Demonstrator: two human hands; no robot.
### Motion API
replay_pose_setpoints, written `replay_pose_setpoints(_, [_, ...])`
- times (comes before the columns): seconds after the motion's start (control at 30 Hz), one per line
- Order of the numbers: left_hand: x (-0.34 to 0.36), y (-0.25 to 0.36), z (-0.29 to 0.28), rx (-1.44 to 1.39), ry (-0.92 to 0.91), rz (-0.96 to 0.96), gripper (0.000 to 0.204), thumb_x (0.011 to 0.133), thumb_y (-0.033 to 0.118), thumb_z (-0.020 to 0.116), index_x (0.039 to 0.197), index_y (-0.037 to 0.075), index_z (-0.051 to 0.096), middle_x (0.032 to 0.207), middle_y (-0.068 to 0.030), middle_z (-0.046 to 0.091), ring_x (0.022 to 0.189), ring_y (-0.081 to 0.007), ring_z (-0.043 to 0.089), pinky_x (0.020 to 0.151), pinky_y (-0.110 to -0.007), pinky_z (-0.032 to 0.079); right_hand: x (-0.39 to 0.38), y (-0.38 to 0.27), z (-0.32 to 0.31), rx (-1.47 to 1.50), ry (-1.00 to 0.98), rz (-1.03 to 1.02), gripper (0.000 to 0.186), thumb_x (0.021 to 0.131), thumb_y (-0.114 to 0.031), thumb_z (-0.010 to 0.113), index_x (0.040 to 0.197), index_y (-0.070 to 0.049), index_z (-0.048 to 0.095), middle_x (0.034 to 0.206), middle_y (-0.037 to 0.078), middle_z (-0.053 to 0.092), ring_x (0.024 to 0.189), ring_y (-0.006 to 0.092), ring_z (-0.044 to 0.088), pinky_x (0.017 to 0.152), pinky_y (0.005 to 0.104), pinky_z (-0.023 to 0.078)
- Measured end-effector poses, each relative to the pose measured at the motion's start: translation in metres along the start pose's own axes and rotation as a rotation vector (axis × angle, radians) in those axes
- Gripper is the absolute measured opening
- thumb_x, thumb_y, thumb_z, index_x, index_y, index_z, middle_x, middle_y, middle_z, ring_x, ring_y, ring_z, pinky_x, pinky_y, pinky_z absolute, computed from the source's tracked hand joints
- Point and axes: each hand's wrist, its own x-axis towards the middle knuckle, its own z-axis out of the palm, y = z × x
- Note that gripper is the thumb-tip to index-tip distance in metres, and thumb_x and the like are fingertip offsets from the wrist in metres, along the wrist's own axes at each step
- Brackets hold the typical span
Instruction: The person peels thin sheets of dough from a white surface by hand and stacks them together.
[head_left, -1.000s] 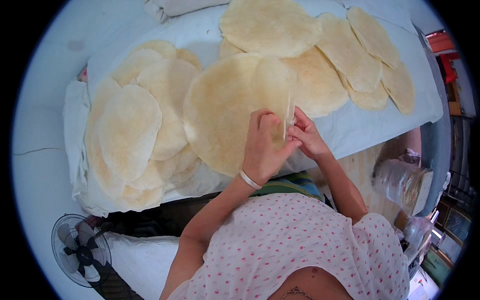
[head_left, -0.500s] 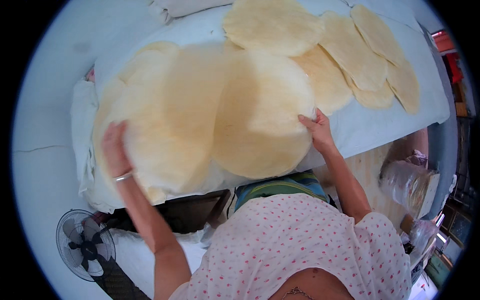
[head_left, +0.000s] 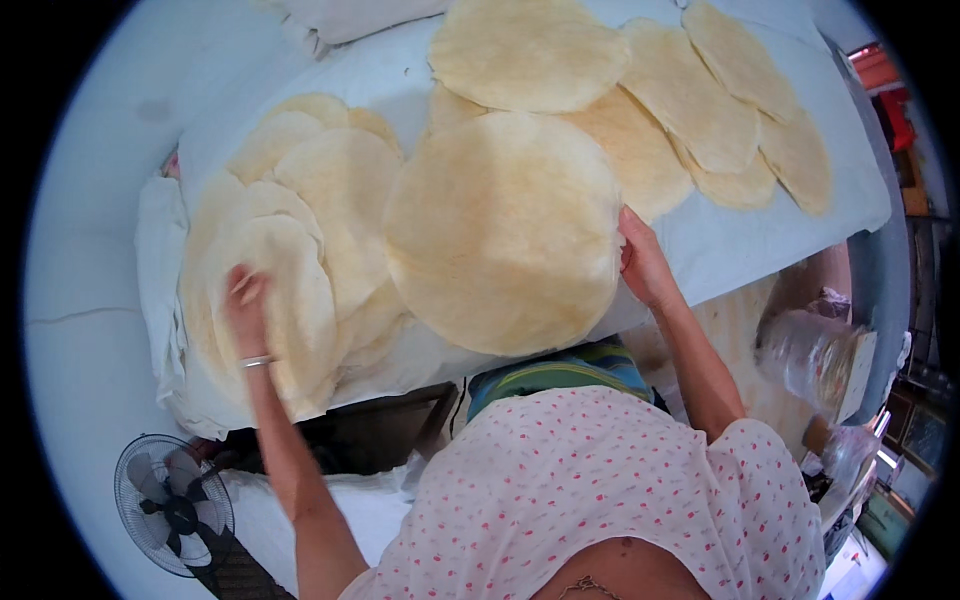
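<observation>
My right hand (head_left: 645, 255) grips the right edge of a large, thin, round pale-yellow sheet (head_left: 500, 235), its thumb on the rim. The sheet covers the middle of the cloth-covered surface and partly hides the sheets behind it. My left hand (head_left: 247, 295), with a silver bangle on its wrist, is over the left group of overlapping sheets (head_left: 340, 200). Its fingers are curled in above a pale sheet (head_left: 290, 300). Whether they hold a sheet's edge is too blurred to make out.
More round sheets (head_left: 695, 100) overlap at the far right, and another sheet (head_left: 530, 55) lies at the back. A white cloth (head_left: 740, 245) covers the surface. A black fan (head_left: 175, 505) stands at lower left. Plastic-wrapped bundles (head_left: 815, 355) are at the right.
The broad blurred sheet over the left group no longer covers it; separate sheets show there. My left hand has curled its fingers. My right hand stays at the middle sheet's edge.
</observation>
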Motion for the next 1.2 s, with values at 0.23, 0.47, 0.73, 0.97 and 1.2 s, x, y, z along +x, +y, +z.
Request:
replay_pose_setpoints(0.23, [-0.124, 0.248, 0.239, -0.372, -0.398, 0.138, 0.037, 0.075, 0.013, 0.074, 0.104, 0.004, 0.053, 0.095, -0.0068, 0.055, 0.090, -0.0200, 0.059, 0.070, -0.032, 0.050, -0.015, -0.005, 0.040, -0.165, -0.069, -0.033, 0.032, 0.096, -0.029, 0.050, 0.121, -0.009, 0.056, 0.101, -0.007, 0.059, 0.081, 0.0005, 0.053, 0.056, 0.0183, 0.046])
replay_pose_setpoints(0.47, [-0.125, 0.240, 0.242, 0.099, -0.109, 0.323, 0.020, 0.069, 0.015, 0.065, 0.075, 0.002, 0.051, 0.075, -0.0178, 0.053, 0.068, -0.0368, 0.054, 0.058, -0.039, 0.043, -0.014, -0.013, 0.052, -0.484, 0.135, -0.210, 0.014, 0.087, -0.013, 0.062, 0.099, -0.004, 0.061, 0.089, -0.001, 0.063, 0.081, 0.0070, 0.057, 0.070, 0.0227, 0.048])
replay_pose_setpoints(0.73, [0.009, 0.202, 0.041, -0.040, -0.061, 0.070, 0.013, 0.083, 0.012, 0.064, 0.071, 0.007, 0.061, 0.068, 0.0037, 0.059, 0.061, -0.0045, 0.053, 0.055, -0.023, 0.043, 0.025, -0.011, 0.004, -0.188, 0.160, -0.145, 0.025, 0.084, -0.005, 0.065, 0.109, -0.003, 0.062, 0.103, 0.004, 0.065, 0.092, 0.0131, 0.060, 0.085, 0.0280, 0.045])
replay_pose_setpoints(0.97, [0.111, 0.049, -0.176, -0.793, 0.118, -0.196, 0.021, 0.085, 0.006, 0.060, 0.102, -0.005, 0.057, 0.098, -0.0117, 0.063, 0.084, -0.0200, 0.062, 0.078, -0.035, 0.053, 0.031, -0.062, 0.036, -0.494, 0.039, -0.272, 0.021, 0.085, -0.007, 0.065, 0.106, -0.006, 0.063, 0.094, 0.000, 0.065, 0.085, 0.0094, 0.059, 0.077, 0.0264, 0.046])
replay_pose_setpoints(1.2, [0.071, -0.125, -0.172, -0.150, 0.637, -0.762, 0.027, 0.081, 0.014, 0.067, 0.103, 0.003, 0.058, 0.092, -0.0058, 0.060, 0.078, -0.0170, 0.057, 0.066, -0.031, 0.051, -0.015, -0.150, 0.250, -1.059, -0.221, -0.541, 0.022, 0.088, -0.004, 0.061, 0.109, 0.003, 0.059, 0.085, 0.000, 0.064, 0.075, 0.0066, 0.057, 0.066, 0.0222, 0.047])
